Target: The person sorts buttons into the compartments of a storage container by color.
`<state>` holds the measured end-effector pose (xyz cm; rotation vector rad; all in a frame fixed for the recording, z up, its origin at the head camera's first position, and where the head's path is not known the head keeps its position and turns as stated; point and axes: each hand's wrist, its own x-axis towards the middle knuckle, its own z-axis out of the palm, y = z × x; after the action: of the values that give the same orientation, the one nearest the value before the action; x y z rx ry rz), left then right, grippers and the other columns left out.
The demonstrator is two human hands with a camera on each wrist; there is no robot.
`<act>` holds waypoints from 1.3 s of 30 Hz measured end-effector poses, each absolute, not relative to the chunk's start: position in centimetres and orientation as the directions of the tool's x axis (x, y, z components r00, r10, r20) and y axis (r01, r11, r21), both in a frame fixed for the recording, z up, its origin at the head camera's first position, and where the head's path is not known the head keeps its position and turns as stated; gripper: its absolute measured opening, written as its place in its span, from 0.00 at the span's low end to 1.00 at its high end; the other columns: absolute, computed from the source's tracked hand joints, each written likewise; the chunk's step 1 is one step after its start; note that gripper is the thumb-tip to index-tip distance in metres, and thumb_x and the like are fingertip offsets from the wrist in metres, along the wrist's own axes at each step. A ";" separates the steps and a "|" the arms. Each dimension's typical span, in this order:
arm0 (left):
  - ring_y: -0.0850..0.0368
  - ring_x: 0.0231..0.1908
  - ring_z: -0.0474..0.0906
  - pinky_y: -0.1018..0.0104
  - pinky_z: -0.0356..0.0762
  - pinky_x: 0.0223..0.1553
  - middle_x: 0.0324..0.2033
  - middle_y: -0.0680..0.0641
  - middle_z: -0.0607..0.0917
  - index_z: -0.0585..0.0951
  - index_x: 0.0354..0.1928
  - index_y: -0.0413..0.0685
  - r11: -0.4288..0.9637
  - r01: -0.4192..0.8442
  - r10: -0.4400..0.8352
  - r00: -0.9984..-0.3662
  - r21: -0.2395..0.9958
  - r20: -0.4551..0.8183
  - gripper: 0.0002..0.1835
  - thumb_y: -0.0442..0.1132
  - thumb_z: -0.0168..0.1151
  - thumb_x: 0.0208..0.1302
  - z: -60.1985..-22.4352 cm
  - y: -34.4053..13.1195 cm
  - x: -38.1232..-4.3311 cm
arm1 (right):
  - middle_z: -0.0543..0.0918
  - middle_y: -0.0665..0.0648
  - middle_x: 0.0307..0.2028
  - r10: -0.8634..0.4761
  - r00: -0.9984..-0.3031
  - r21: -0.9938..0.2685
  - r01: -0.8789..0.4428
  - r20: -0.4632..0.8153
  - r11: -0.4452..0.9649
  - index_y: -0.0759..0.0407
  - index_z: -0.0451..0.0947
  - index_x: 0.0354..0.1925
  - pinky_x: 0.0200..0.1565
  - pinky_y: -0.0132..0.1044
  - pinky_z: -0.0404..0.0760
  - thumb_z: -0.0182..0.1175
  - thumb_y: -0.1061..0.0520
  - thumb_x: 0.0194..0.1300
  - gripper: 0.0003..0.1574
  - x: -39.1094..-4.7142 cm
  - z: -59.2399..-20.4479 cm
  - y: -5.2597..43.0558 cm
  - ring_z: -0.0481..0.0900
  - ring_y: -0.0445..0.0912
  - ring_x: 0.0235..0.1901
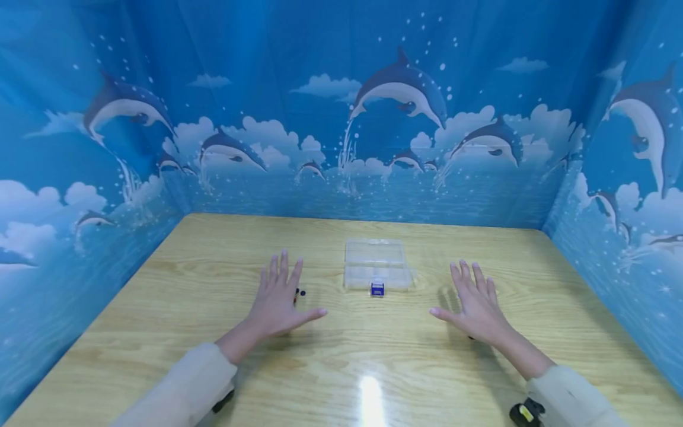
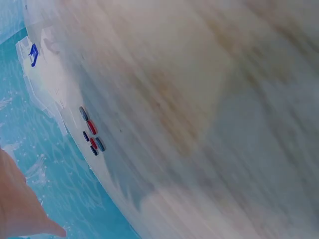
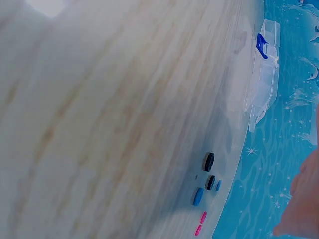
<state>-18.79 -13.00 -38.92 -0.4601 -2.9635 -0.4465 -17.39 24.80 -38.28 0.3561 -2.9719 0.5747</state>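
Note:
My left hand [image 1: 274,302], fingers straight and spread, hovers palm down over the left part of the table. Beside and beneath it lie small dark discs [image 1: 303,293]; the left wrist view shows several, including a red disc [image 2: 91,127] and a grey-blue disc [image 2: 100,144]. Over the right part, my right hand [image 1: 478,308] is likewise spread and holds nothing. Mostly hidden under it in the head view are more discs; the right wrist view shows a black disc [image 3: 209,162], a blue disc [image 3: 198,196] and a pink piece [image 3: 203,217].
Between the hands, farther back, a clear plastic box [image 1: 376,254] with a blue latch [image 1: 377,289] sits on the wood-grain table [image 1: 341,344]. A blue dolphin-print curtain [image 1: 277,196] encloses the back and both sides.

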 end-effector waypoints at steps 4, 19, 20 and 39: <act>0.37 0.71 0.28 0.39 0.35 0.70 0.71 0.34 0.36 0.44 0.72 0.45 0.909 0.310 0.281 -0.950 0.278 0.138 0.59 0.75 0.53 0.48 -38.9 -12.9 -19.1 | 0.40 0.75 0.70 -0.210 -0.969 -0.359 -0.244 0.131 0.901 0.68 0.37 0.71 0.63 0.70 0.31 0.57 0.31 0.55 0.66 -17.6 -38.3 24.8 0.31 0.69 0.69; 0.37 0.71 0.30 0.39 0.34 0.69 0.71 0.35 0.36 0.44 0.72 0.44 0.905 0.322 0.305 -0.947 0.279 0.102 0.59 0.74 0.53 0.49 -39.0 -12.6 -20.2 | 0.41 0.74 0.70 -0.220 -0.967 -0.369 -0.251 0.127 0.895 0.67 0.37 0.71 0.64 0.70 0.34 0.57 0.32 0.56 0.65 -18.7 -38.6 24.7 0.33 0.69 0.69; 0.36 0.71 0.30 0.38 0.34 0.69 0.71 0.35 0.36 0.45 0.72 0.44 0.904 0.323 0.307 -0.946 0.280 0.102 0.59 0.74 0.53 0.49 -38.9 -12.5 -20.2 | 0.41 0.74 0.70 -0.221 -0.967 -0.371 -0.253 0.126 0.893 0.67 0.37 0.71 0.64 0.70 0.33 0.57 0.32 0.56 0.65 -18.8 -38.6 24.7 0.33 0.69 0.69; 0.37 0.71 0.30 0.40 0.31 0.70 0.71 0.36 0.35 0.45 0.72 0.42 0.901 0.333 0.329 -0.942 0.276 0.063 0.58 0.74 0.50 0.51 -39.1 -11.4 -21.3 | 0.40 0.73 0.71 -0.247 -0.961 -0.378 -0.277 0.127 0.883 0.69 0.39 0.71 0.65 0.67 0.33 0.56 0.32 0.56 0.64 -20.1 -38.7 23.5 0.34 0.69 0.69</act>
<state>-21.33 -11.42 -39.14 -0.5309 -3.0483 -0.4469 -20.07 23.49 -38.70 0.4141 -2.9751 0.6146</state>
